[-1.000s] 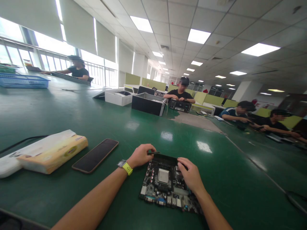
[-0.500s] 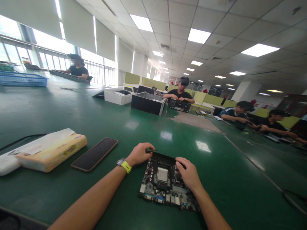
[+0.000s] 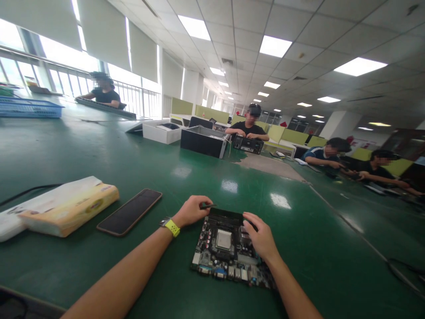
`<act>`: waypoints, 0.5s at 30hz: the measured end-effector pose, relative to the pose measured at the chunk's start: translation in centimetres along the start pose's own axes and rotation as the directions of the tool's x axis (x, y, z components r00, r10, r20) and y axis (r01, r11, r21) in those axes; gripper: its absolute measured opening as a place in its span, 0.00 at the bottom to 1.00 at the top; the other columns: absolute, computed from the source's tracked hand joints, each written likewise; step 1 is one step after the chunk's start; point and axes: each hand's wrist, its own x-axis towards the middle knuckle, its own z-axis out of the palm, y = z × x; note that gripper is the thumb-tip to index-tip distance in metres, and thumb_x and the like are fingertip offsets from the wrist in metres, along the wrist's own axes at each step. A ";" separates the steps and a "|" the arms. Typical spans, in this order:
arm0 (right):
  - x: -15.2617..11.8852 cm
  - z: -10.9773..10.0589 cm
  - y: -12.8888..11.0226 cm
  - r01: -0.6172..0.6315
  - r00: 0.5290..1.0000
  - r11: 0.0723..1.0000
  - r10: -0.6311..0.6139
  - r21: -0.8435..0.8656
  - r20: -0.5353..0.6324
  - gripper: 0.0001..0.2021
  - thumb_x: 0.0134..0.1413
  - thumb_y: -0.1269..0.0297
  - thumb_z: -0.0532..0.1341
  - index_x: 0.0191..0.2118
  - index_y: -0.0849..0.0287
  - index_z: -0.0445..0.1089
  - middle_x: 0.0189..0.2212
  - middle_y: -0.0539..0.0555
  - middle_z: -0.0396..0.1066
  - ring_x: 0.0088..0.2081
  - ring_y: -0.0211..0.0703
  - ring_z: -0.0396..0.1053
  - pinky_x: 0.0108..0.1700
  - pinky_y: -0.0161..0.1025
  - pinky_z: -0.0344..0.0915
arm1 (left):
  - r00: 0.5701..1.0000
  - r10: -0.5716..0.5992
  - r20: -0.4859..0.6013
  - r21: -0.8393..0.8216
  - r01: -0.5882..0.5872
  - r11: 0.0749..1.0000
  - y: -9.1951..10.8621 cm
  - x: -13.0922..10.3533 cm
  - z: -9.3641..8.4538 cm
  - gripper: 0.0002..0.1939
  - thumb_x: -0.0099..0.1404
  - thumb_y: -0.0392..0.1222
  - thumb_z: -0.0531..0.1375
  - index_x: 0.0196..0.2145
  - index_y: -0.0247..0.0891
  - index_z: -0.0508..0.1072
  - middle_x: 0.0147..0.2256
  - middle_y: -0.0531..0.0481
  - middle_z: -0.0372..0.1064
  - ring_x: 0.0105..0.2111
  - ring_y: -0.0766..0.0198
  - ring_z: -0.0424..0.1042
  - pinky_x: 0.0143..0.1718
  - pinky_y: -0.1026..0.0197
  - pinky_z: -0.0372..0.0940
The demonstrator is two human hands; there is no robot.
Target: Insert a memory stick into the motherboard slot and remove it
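Observation:
A motherboard [image 3: 212, 261] lies flat on the green table, its port side turned toward me and a square silver processor [image 3: 223, 239] on it. My left hand [image 3: 193, 210] is closed in a pinch at its far left corner, around a small, thin dark strip [image 3: 208, 206] whose exact kind I cannot make out. Over the far right corner, my right hand [image 3: 260, 235] has its thumb and fingers bent onto the board's edge. A black strip-like part [image 3: 226, 214] runs along the far edge between both hands.
Left of the board lie a phone [image 3: 130, 212] and a yellow tissue pack [image 3: 71, 210]. An open computer case [image 3: 202, 142] and a white box [image 3: 161, 132] stand farther back. Several people sit around the table; one handles another case [image 3: 248, 144]. A blue basket [image 3: 29, 108] is far left.
The view has shifted slightly. Both hands stay at the far corners of the motherboard, with the strip still in the left one; little else differs.

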 end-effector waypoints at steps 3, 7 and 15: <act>0.0 0.0 0.0 -0.001 1.000 1.000 0.001 0.004 0.004 0.15 0.54 0.57 0.57 0.43 0.56 0.75 0.48 0.58 0.72 0.51 0.50 0.67 0.57 0.52 0.59 | 1.000 -0.008 0.009 -0.023 0.008 1.000 -0.1 0.0 0.0 0.10 0.55 0.37 0.57 0.32 0.34 0.76 0.29 0.51 0.73 0.28 0.66 0.67 0.31 0.66 0.62; 0.0 0.0 0.0 -0.011 1.000 1.000 0.011 -0.002 0.021 0.16 0.54 0.57 0.57 0.44 0.57 0.75 0.48 0.57 0.71 0.52 0.50 0.66 0.57 0.50 0.59 | 1.000 0.004 0.009 -0.043 -0.003 0.999 -0.2 0.0 0.0 0.10 0.55 0.37 0.56 0.32 0.35 0.76 0.29 0.51 0.73 0.29 0.65 0.68 0.32 0.66 0.62; -0.1 -0.2 -0.2 -0.015 1.000 1.000 0.015 0.008 0.023 0.16 0.54 0.57 0.57 0.44 0.58 0.74 0.49 0.58 0.71 0.52 0.50 0.66 0.57 0.50 0.59 | 1.000 0.031 0.003 -0.052 -0.031 0.998 -0.4 0.0 0.1 0.10 0.55 0.36 0.56 0.32 0.34 0.77 0.29 0.50 0.73 0.29 0.65 0.69 0.32 0.66 0.62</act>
